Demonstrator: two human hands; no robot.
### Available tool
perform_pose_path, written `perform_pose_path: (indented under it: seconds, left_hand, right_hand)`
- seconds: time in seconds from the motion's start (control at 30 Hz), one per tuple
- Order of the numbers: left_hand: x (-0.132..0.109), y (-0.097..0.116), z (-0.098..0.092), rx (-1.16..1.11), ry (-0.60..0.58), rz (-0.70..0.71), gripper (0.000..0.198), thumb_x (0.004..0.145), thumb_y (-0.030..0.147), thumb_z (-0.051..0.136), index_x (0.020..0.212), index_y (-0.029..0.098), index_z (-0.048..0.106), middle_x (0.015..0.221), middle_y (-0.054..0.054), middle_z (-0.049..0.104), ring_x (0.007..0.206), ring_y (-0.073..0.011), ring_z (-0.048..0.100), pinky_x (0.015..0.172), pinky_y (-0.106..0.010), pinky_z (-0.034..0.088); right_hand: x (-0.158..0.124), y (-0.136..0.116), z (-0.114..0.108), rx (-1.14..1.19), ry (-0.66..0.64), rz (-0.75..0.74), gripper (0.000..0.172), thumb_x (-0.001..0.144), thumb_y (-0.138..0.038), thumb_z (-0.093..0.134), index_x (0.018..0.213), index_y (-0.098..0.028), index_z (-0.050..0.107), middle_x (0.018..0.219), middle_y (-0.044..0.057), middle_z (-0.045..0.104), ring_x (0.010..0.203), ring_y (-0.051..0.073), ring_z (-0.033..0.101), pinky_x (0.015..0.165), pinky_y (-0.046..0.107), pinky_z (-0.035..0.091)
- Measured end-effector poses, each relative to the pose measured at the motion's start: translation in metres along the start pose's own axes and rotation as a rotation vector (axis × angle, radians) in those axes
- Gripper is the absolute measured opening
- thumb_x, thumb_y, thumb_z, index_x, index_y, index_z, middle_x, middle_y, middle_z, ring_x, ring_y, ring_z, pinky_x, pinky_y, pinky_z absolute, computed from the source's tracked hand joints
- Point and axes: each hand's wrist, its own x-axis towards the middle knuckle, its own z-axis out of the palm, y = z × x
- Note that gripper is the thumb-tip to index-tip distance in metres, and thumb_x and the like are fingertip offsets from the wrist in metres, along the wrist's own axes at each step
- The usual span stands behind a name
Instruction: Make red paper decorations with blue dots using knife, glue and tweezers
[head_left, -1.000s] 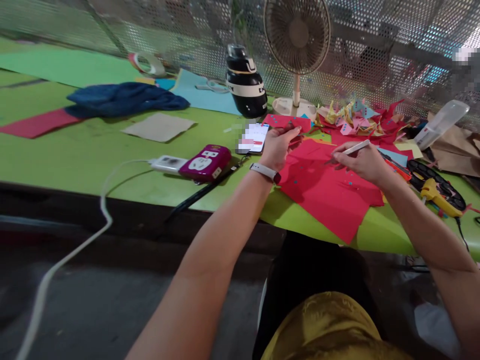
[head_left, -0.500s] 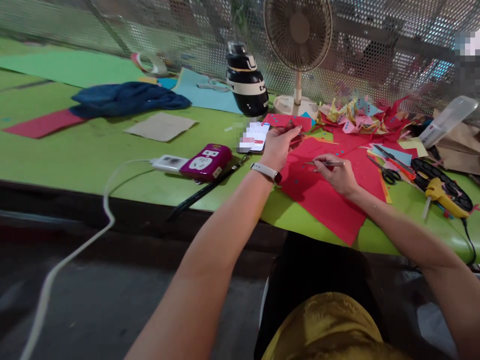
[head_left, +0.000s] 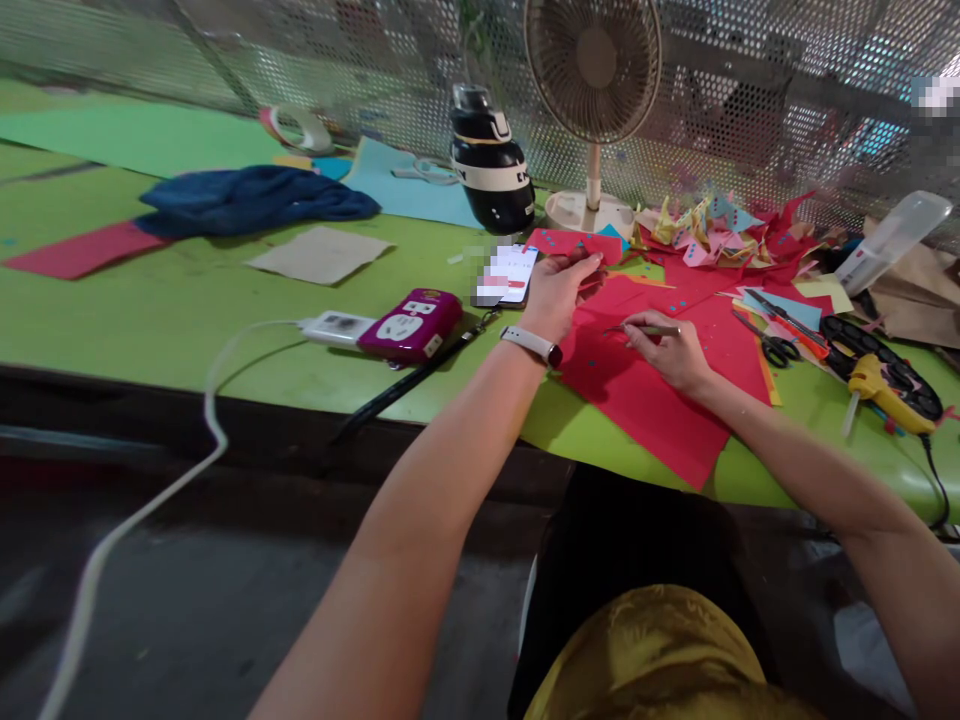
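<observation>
A large sheet of red paper (head_left: 675,430) lies on the green table, with a few tiny blue bits on it. Over the sheet, my right hand (head_left: 671,352) grips slim tweezers (head_left: 660,330), their thin tip pointing left towards my other hand. My left hand (head_left: 566,285) is closed with bent fingers at the sheet's upper left; what it pinches, if anything, is hidden. Just behind it lies a red paper strip (head_left: 559,240) with blue dots. A lit phone (head_left: 514,272) rests beside my left wrist.
A heap of folded coloured paper (head_left: 727,235) sits at the back, near a fan (head_left: 596,58) and a black bottle (head_left: 493,175). Scissors (head_left: 780,350) and a yellow glue gun (head_left: 889,390) lie right. Left are a purple power adapter (head_left: 416,325) and blue cloth (head_left: 255,200).
The right hand and tweezers have shifted slightly left over the red sheet. My left hand keeps its pose; the whole view has moved a little.
</observation>
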Motion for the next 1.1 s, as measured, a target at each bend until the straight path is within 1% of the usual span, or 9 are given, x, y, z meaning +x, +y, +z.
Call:
perform_pose_path:
  seconds: [0.27, 0.47, 0.63, 0.9, 1.1]
  left_hand:
    - [-0.0026, 0.0025, 0.0025, 0.03, 0.001, -0.009, 0.016, 0.071, 0.014, 0.081, 0.073, 0.019, 0.065, 0.073, 0.0, 0.071, 0.071, -0.0142, 0.07, 0.072, -0.026, 0.055]
    - [-0.0027, 0.0025, 0.0032, 0.033, 0.011, -0.017, 0.017, 0.072, 0.015, 0.082, 0.072, 0.019, 0.066, 0.072, 0.0, 0.071, 0.071, -0.0149, 0.071, 0.07, -0.026, 0.055]
    - [-0.0036, 0.0031, 0.0027, 0.02, -0.001, -0.014, 0.017, 0.073, 0.014, 0.08, 0.072, 0.018, 0.064, 0.072, -0.001, 0.072, 0.07, -0.0133, 0.071, 0.067, -0.023, 0.055]
    - [-0.0044, 0.0035, 0.0029, 0.016, -0.011, -0.013, 0.015, 0.074, 0.013, 0.078, 0.07, 0.018, 0.064, 0.071, 0.0, 0.071, 0.068, -0.0126, 0.07, 0.066, -0.022, 0.055]
    - [-0.0045, 0.003, 0.0022, 0.038, -0.007, -0.014, 0.015, 0.074, 0.014, 0.078, 0.072, 0.019, 0.064, 0.072, 0.0, 0.072, 0.07, -0.0126, 0.07, 0.065, -0.021, 0.055]
  right_hand:
    - [-0.002, -0.0022, -0.0001, -0.094, -0.025, -0.003, 0.017, 0.094, -0.032, 0.059, 0.099, -0.024, 0.072, 0.091, 0.004, 0.079, 0.085, 0.021, 0.075, 0.077, 0.031, 0.057]
    - [-0.0046, -0.0042, -0.0007, -0.155, -0.039, -0.021, 0.019, 0.094, -0.032, 0.059, 0.102, -0.024, 0.074, 0.09, 0.004, 0.079, 0.084, 0.022, 0.076, 0.074, 0.031, 0.055]
    - [-0.0059, -0.0027, -0.0002, -0.137, -0.035, -0.022, 0.019, 0.094, -0.032, 0.059, 0.103, -0.024, 0.073, 0.09, 0.004, 0.079, 0.085, 0.021, 0.076, 0.073, 0.029, 0.056]
    - [-0.0028, 0.0011, 0.0004, -0.065, -0.021, -0.003, 0.018, 0.094, -0.034, 0.058, 0.099, -0.023, 0.072, 0.092, 0.005, 0.079, 0.084, 0.02, 0.076, 0.073, 0.029, 0.056]
    - [-0.0057, -0.004, -0.0002, -0.17, -0.039, -0.028, 0.018, 0.093, -0.032, 0.06, 0.102, -0.025, 0.074, 0.092, 0.003, 0.079, 0.085, 0.02, 0.075, 0.075, 0.03, 0.055]
